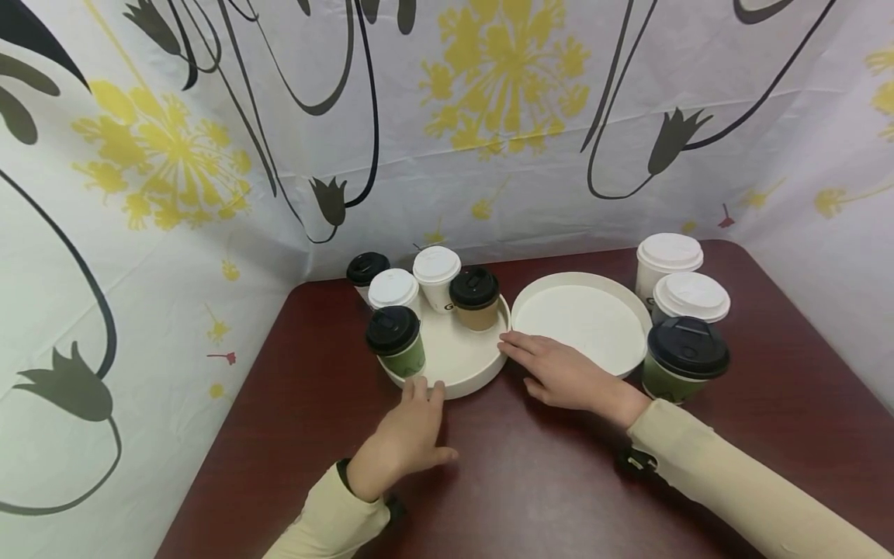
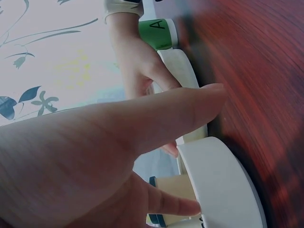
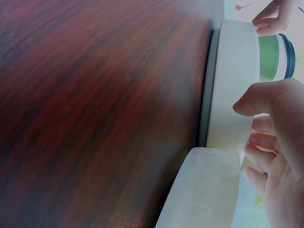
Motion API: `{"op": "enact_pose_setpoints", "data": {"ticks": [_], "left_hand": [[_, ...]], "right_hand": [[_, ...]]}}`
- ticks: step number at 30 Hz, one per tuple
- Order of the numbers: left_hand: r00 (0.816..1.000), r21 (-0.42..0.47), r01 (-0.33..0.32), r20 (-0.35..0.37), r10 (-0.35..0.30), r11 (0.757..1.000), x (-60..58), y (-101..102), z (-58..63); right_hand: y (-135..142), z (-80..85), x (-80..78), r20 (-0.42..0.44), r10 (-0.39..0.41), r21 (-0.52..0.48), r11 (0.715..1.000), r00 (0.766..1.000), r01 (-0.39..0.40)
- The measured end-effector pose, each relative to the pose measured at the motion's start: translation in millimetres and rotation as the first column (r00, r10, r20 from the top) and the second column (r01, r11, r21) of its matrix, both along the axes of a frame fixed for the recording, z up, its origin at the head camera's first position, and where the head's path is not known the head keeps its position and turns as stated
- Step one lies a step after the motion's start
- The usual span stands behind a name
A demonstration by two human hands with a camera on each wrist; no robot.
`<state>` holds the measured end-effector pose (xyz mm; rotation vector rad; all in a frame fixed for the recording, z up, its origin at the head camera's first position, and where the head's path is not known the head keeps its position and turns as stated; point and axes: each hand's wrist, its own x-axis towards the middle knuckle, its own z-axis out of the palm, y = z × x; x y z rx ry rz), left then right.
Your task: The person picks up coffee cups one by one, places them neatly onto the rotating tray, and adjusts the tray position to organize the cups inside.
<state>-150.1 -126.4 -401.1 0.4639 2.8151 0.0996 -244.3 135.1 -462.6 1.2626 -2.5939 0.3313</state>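
A round white tray (image 1: 457,353) on the left bears several lidded paper cups. Among them are a green cup (image 1: 403,359) with a black lid, a brown cup (image 1: 479,317) with a black lid and white-lidded cups (image 1: 436,268). My left hand (image 1: 401,442) has its fingertips at this tray's front rim, thumb held out to the side. At the tray's right rim lie the extended fingers of my right hand (image 1: 562,374), palm facing down. In the right wrist view the right thumb (image 3: 254,102) stands apart from the fingers, near the tray wall (image 3: 232,85).
A second round white tray (image 1: 583,322) sits right beside the first. Along the table's right side stand two white-lidded cups (image 1: 669,260) and a green cup (image 1: 667,380) with a black lid. Patterned cloth (image 1: 489,194) hangs behind the dark red table (image 1: 531,497).
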Motion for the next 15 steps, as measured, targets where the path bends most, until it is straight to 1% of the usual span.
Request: {"op": "enact_pose_setpoints", "data": {"ticks": [15], "left_hand": [[1.000, -0.057, -0.012, -0.017, 0.011, 0.998, -0.1, -4.8, 1.4]], "right_hand": [[0.1, 0.7, 0.2, -0.035, 0.016, 0.003, 1.000, 0.999, -0.016]]}}
